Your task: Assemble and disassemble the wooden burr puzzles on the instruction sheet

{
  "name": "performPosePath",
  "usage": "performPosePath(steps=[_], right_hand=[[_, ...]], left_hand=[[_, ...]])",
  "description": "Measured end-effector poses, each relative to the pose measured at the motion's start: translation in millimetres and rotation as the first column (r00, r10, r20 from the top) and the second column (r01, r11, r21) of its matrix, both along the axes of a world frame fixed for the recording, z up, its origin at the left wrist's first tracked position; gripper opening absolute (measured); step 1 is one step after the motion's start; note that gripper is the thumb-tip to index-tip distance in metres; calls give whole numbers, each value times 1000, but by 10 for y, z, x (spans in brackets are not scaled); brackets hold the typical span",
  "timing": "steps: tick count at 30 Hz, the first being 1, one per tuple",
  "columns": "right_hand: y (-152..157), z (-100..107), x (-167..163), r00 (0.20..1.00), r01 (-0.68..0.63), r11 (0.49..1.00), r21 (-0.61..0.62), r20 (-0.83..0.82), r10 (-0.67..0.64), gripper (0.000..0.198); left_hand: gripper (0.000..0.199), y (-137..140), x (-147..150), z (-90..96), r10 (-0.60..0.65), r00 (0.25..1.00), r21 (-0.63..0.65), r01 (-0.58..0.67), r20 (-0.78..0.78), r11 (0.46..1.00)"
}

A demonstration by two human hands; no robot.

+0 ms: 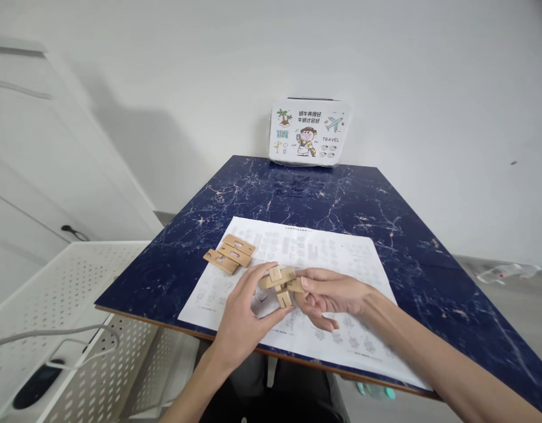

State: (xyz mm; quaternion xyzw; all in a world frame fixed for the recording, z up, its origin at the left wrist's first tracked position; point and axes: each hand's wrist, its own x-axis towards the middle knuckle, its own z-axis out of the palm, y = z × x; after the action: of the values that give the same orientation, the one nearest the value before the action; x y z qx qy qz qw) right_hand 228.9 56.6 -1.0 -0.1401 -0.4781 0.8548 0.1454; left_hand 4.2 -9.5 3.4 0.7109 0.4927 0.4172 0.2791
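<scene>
A wooden burr puzzle [280, 281], made of interlocking light blocks with small marks on some ends, is held between both hands above a printed sheet. My left hand [246, 308] grips it from the left, thumb below and fingers above. From the right, my right hand [330, 294] pinches one of its protruding pieces between thumb and fingers. Beneath lies the white instruction sheet [341, 258], covered in small diagrams. Several flat wooden pieces [230, 254] with cut-out slots and numbers rest at the sheet's upper left corner, lying side by side.
The dark blue marble-patterned table [271, 188] reaches back to the wall. At its far edge stands a white box [310, 132] with cartoon prints. To the left are a white perforated cart [90, 352], a cable and a black device [38, 385].
</scene>
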Motion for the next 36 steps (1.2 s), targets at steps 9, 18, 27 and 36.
performPosePath(steps=[9, 18, 27, 36], right_hand=[[-159, 84, -153, 955, 268, 953, 138, 91, -282, 45], [-261, 78, -285, 822, 467, 815, 343, 170, -543, 51], [-310, 80, -335, 773, 540, 774, 331, 171, -612, 54], [-274, 101, -303, 727, 586, 734, 343, 176, -663, 60]], left_hand=[[61, -9, -16, -72, 38, 996, 86, -31, -76, 996], [59, -22, 11, -92, 71, 995, 173, -58, -69, 983], [58, -35, 34, -73, 72, 996, 128, -65, -51, 990], [60, 97, 101, -2, 30, 991, 240, 1, -129, 971]])
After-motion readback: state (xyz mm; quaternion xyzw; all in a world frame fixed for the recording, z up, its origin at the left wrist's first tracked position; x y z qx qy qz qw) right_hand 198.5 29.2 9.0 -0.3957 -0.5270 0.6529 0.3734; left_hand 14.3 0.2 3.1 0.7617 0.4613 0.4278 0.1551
